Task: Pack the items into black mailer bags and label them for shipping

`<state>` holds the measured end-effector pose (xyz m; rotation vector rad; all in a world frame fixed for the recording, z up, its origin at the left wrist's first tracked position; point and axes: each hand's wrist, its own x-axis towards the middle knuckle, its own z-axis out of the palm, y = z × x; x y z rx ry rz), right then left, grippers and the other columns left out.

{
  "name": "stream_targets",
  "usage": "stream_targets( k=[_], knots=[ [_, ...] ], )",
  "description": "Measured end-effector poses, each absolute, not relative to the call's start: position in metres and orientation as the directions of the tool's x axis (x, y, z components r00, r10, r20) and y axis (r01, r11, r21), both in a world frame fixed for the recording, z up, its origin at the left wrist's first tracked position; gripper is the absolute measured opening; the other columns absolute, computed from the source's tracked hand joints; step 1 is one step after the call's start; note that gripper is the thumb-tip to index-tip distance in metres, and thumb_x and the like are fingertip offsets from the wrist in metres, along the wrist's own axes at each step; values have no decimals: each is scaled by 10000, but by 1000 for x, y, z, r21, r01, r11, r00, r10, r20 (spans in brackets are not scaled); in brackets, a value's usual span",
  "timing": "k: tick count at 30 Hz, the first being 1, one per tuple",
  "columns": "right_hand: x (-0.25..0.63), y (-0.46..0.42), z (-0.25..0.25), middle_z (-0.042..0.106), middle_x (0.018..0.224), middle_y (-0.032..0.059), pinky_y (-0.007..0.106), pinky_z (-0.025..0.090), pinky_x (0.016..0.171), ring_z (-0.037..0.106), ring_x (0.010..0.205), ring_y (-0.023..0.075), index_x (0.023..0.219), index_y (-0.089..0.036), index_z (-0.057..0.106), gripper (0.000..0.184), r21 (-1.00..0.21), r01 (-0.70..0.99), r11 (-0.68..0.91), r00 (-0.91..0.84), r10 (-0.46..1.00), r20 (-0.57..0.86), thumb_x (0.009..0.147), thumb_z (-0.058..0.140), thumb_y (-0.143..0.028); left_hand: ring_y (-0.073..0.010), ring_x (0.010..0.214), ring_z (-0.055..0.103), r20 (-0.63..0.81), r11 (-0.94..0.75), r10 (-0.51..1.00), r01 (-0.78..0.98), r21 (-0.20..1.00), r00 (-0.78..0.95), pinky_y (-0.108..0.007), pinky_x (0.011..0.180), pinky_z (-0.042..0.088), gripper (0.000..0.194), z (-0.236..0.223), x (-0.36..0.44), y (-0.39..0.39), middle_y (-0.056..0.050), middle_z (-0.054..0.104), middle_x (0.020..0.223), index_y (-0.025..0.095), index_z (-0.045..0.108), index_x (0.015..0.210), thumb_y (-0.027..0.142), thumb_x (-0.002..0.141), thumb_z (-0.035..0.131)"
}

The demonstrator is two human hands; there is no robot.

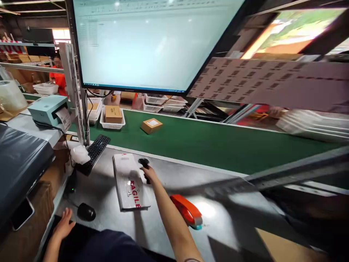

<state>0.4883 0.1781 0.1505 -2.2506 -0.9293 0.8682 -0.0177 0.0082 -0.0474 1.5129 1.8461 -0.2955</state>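
A black scanner (143,162) is gripped by the right hand (149,174), held just beside the white FRAGILE-marked package (125,182) on the desk (105,203); the left hand (64,222), fingers spread loosely, is poised near the mouse (86,211), nothing gripped!

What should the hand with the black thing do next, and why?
I'd say the right hand should probably tip the black scanner toward the white parcel. The hand already grips what looks like a scanner, and the parcel lies flat right beside it, red FRAGILE letters facing up.
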Motion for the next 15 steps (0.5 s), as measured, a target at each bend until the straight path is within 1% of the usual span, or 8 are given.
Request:
stream_targets(
  k=[1,3,5,7,9,12,13,15],
  knots=[
    [480,191,160,568,625,-8,262,470,536,585,561,162,978,-169,632,116,-698,370,-613,510,762,-399,937,665,-272,-283,1659,117,-652,283,756,928,243,-60,-357,1353,219,930,-50,-19,9,-198,171,1784,45,290,1658,389,834,551],
    [466,213,173,542,598,-14,246,419,498,526,530,136,907,-164,611,212,-708,314,-632,447,757,-477,945,713,-346,-275,1655,137,-651,280,756,933,225,-70,-365,1345,249,913,-54,-23,12,-183,194,1781,67,301,1660,408,844,529],
    [455,229,181,534,593,-10,244,397,488,508,540,133,869,-161,591,310,-703,270,-657,420,738,-528,918,774,-407,-284,1649,163,-641,282,764,931,230,-74,-384,1336,281,902,-56,-25,15,-182,223,1774,78,325,1652,420,842,521],
    [446,241,186,517,593,-18,240,381,488,497,559,133,873,-164,574,375,-701,241,-671,412,725,-552,894,813,-452,-301,1642,188,-624,277,779,928,250,-64,-400,1330,300,892,-56,-25,16,-188,245,1766,79,353,1640,419,835,526],
    [439,247,192,497,599,-29,232,365,494,490,576,130,893,-167,563,385,-705,225,-672,410,722,-557,903,809,-463,-308,1641,201,-608,271,792,924,268,-56,-409,1325,314,877,-57,-24,16,-188,245,1765,86,366,1635,416,838,525],
    [434,249,203,502,611,-19,230,349,506,496,598,134,909,-158,569,345,-711,215,-670,406,723,-558,935,780,-431,-303,1652,183,-603,275,795,923,268,-62,-417,1323,320,861,-56,-23,14,-183,210,1778,94,331,1651,409,869,503],
    [434,248,207,508,613,-13,233,347,511,495,603,136,910,-153,574,340,-710,213,-671,405,722,-561,935,782,-421,-308,1656,170,-606,278,793,924,262,-67,-422,1323,319,856,-55,-22,14,-190,197,1781,82,312,1656,403,883,492],
    [435,245,212,511,613,-8,240,349,522,486,612,137,912,-146,582,350,-710,208,-672,403,721,-564,925,797,-422,-337,1656,158,-600,267,798,925,270,-55,-439,1326,312,844,-47,-21,14,-240,195,1771,23,292,1648,382,907,478]
  ],
)
